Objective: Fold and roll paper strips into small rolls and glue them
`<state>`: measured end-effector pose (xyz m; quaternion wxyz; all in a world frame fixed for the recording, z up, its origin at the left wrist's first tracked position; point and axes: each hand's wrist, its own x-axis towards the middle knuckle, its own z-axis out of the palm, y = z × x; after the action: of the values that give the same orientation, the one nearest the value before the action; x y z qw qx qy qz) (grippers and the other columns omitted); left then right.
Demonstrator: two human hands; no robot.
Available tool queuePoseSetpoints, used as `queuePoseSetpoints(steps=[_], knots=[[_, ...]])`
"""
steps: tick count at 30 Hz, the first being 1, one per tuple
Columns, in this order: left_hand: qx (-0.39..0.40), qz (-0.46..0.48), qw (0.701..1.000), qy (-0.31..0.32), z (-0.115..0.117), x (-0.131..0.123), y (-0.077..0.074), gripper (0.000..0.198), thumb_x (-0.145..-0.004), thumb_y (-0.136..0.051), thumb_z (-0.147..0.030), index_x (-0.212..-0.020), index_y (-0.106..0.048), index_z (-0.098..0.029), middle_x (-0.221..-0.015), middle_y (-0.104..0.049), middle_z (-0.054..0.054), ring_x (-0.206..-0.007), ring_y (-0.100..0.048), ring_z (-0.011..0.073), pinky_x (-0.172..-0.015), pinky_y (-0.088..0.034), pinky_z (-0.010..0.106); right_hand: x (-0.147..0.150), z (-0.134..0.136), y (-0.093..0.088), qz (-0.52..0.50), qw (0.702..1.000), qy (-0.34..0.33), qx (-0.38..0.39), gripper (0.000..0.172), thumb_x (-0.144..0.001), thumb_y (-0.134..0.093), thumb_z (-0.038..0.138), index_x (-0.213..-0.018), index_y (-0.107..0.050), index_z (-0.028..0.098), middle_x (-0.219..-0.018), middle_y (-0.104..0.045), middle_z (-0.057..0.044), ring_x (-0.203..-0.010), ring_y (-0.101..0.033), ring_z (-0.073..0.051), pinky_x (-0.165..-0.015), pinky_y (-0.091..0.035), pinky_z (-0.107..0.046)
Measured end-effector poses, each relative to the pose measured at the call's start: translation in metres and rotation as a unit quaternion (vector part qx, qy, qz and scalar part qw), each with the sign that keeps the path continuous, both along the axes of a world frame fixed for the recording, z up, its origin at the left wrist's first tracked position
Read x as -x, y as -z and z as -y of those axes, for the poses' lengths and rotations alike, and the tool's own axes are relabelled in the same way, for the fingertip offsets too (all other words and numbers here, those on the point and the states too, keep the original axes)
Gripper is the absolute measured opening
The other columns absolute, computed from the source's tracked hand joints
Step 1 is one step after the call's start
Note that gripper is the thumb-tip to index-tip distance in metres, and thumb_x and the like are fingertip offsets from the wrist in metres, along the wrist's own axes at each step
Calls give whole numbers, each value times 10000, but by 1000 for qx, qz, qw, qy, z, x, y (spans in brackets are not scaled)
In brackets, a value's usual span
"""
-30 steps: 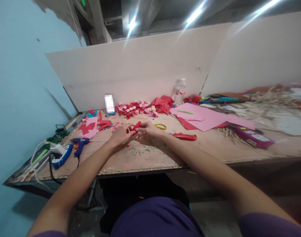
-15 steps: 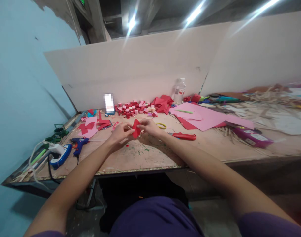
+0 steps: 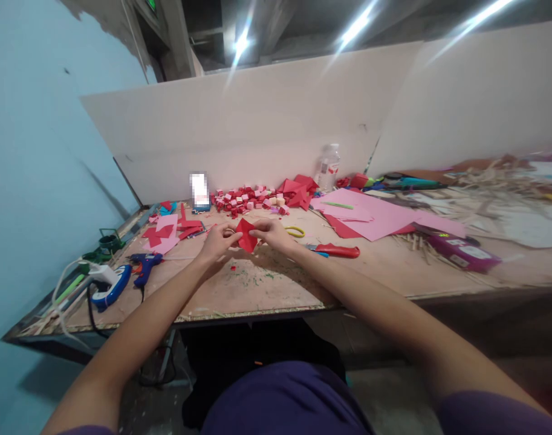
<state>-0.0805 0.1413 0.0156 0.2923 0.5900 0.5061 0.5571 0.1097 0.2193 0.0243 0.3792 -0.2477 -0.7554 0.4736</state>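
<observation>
A small red paper piece [image 3: 247, 234] is held up between both hands just above the wooden table [image 3: 257, 290]. My left hand [image 3: 217, 240] pinches its left edge and my right hand [image 3: 274, 232] pinches its right edge, fingers closed on it. The paper shows as a flat diamond shape facing me. A heap of small red and pink folded pieces [image 3: 248, 200] lies behind the hands near the white board.
Red-handled cutter [image 3: 334, 249] and yellow-handled scissors [image 3: 295, 231] lie right of the hands. Pink sheets [image 3: 375, 217], a plastic bottle [image 3: 327, 167], a purple box [image 3: 461, 251] and straw-like strips [image 3: 497, 181] fill the right. A blue glue gun [image 3: 144, 263] and cables sit left.
The hands have lifted slightly and turned the red paper from a narrow folded shape into a flat diamond facing me. Nothing else on the table moved.
</observation>
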Motion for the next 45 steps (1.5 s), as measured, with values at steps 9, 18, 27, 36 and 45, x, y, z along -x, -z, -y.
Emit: queuePoseSetpoints(steps=[9, 18, 27, 36, 45], knots=[[-36, -30, 999, -14, 5, 1, -8, 214, -687, -805, -360, -730, -702, -177, -669, -697, 14, -548, -628, 151, -543, -502, 275, -1, 1, 0, -13, 1000, 2, 17, 175, -742, -703, 275, -839, -777, 149, -770, -740, -41, -641, -651, -160, -574, -526, -260], [-98, -99, 990, -20, 12, -6, -11, 92, -777, -766, -297, -779, -774, -205, -885, -774, 50, -732, -666, 177, -668, -516, 302, -1, 3, -2, -17, 1000, 3, 9, 207, -771, -713, 342, -821, -774, 150, -736, -712, -34, -660, -631, -159, -556, -508, -249], [-125, -104, 987, -17, 9, -4, -10, 103, -796, -747, -308, -765, -769, -213, -988, -760, 73, -877, -703, 212, -691, -539, 312, -2, 3, -3, 5, 1000, -2, -19, 229, -779, -727, 367, -786, -775, 143, -748, -717, -42, -680, -626, -162, -583, -496, -261], [-87, -17, 996, -8, 8, -3, -10, 263, -698, -811, -278, -856, -613, -206, -798, -725, 3, -753, -708, 181, -700, -537, 299, -1, 0, 0, 22, 999, -29, -40, 223, -768, -735, 354, -818, -785, 142, -766, -735, -52, -691, -643, -172, -633, -514, -284], [-64, -21, 998, 17, 7, -1, -7, 231, -723, -801, -279, -880, -657, -189, -817, -745, 29, -772, -708, 190, -730, -532, 315, -2, 4, 3, 53, 995, -48, -74, 212, -826, -709, 356, -844, -780, 157, -807, -729, -37, -731, -623, -166, -673, -477, -280]])
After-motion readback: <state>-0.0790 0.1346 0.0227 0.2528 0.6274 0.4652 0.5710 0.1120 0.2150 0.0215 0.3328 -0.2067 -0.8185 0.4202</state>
